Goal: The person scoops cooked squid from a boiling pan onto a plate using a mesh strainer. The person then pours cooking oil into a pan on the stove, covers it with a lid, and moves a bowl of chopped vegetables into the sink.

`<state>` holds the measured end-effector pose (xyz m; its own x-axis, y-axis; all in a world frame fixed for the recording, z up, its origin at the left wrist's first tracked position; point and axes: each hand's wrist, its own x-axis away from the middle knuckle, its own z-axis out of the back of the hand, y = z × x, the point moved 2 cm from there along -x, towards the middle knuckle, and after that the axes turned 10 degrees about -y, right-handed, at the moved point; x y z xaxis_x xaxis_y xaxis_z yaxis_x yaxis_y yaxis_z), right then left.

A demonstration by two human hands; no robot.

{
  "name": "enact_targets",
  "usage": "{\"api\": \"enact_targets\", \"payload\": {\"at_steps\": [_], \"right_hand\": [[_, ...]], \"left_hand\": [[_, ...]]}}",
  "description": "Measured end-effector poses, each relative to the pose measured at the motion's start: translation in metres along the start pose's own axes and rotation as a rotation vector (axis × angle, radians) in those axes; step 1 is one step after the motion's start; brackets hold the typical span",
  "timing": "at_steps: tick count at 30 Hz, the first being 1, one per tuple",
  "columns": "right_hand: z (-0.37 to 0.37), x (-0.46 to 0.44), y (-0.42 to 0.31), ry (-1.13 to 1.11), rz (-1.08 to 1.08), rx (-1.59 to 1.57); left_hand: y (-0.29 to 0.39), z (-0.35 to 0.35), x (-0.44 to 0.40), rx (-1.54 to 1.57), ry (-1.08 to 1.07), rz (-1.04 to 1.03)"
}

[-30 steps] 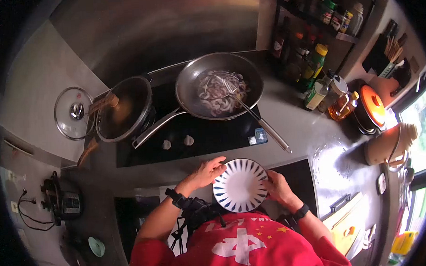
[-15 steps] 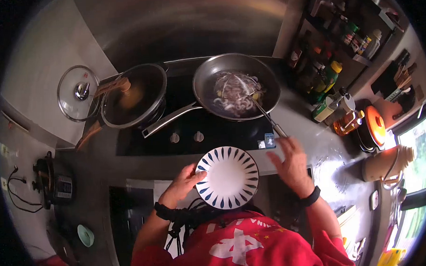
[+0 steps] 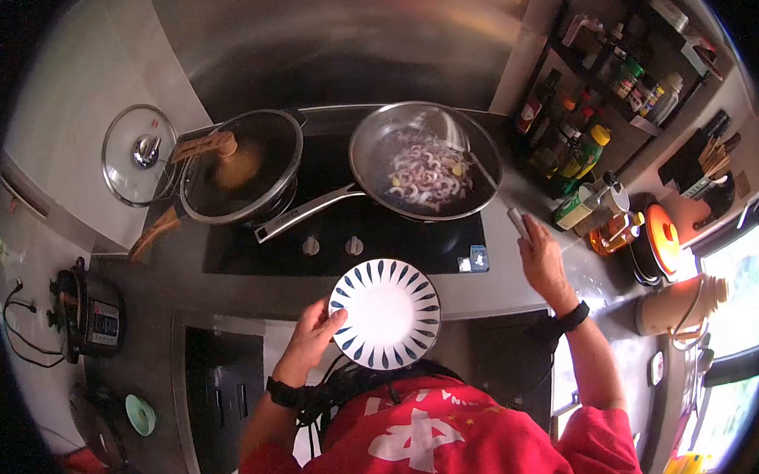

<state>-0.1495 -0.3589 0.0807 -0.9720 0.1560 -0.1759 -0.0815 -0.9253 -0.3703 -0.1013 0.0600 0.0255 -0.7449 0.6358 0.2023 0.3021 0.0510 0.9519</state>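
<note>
My left hand [image 3: 314, 335] grips the left rim of a white plate [image 3: 385, 314] with blue petal marks, held level in front of my red shirt. To the right, my right hand [image 3: 543, 259] is closed on the metal handle of a strainer [image 3: 517, 222]. The strainer's wire head [image 3: 451, 130] lies in the upper right of the frying pan [image 3: 362, 157]. Sliced pinkish pieces with some yellow bits [image 3: 429, 174] lie in that pan. Its long handle [image 3: 306, 213] points down and left over the black cooktop [image 3: 414, 251].
A second pan [image 3: 259, 204] with a wooden utensil [image 3: 202, 146] stands left of the frying pan, beside a glass lid [image 3: 131, 176]. Bottles [image 3: 592, 151], an orange-lidded pot [image 3: 664, 235] and a beige jug [image 3: 675, 306] line the right side. A rice cooker [image 3: 102, 321] and green bowl [image 3: 140, 414] are at left.
The plate has passed to my left hand alone and moved left. My right hand has let go of it and taken the strainer's handle. The strainer's head has shifted toward the pan's upper right.
</note>
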Motion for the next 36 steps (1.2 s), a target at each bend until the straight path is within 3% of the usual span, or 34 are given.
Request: {"api": "enact_targets", "payload": {"at_steps": [1,3,5,9,11,18,28,36], "right_hand": [[0.008,-0.008,-0.003,0.1,0.08,-0.047],[0.021,-0.021,0.0,0.1,0.001,-0.169],[0.031,-0.032,0.008,-0.056,-0.16,-0.182],[0.024,-0.041,0.031,-0.094,-0.113,-0.123],[0.024,-0.037,0.023,-0.257,-0.388,-0.494],[-0.001,-0.037,0.009,-0.403,-0.402,-0.913],[0.019,0.012,-0.04,-0.672,-0.449,-1.233],[0.024,0.039,-0.059,-0.557,-0.555,-1.428]], "left_hand": [[0.0,0.0,0.0,0.0,0.0,0.001],[-0.001,0.001,0.001,-0.022,0.005,0.009],[-0.004,0.002,0.0,-0.046,0.011,0.0],[-0.003,-0.001,0.002,-0.001,0.051,-0.007],[-0.002,-0.002,0.003,0.003,0.057,-0.01],[-0.004,-0.004,0.002,-0.002,0.03,-0.027],[0.007,-0.01,0.009,-0.028,0.055,-0.004],[0.016,-0.013,0.003,0.028,0.119,-0.018]]}}
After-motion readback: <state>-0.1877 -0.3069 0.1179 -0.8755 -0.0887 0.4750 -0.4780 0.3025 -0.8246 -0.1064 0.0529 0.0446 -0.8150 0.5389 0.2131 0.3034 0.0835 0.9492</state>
